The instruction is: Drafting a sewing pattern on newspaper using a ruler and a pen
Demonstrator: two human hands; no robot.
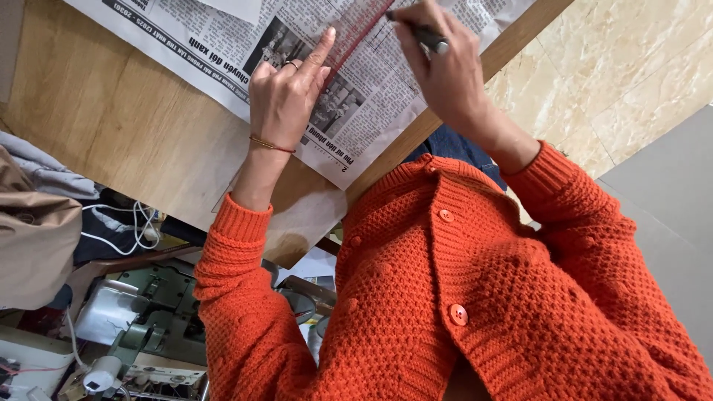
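Observation:
A newspaper sheet (223,44) lies spread on a wooden table (126,126). A reddish see-through ruler (358,28) lies on the paper. My left hand (286,93), with a ring and a thin bracelet, presses its fingertips on the ruler's left edge. My right hand (445,70) grips a dark pen (425,35), its tip at the ruler's right edge near the top of the view. Both arms are in orange knitted cardigan sleeves (445,297).
The table edge (416,130) runs diagonally beside a beige marble-tiled floor (616,67). At the lower left stand a green-grey sewing machine (148,327), white cables (134,226) and a heap of brown and grey cloth (33,230).

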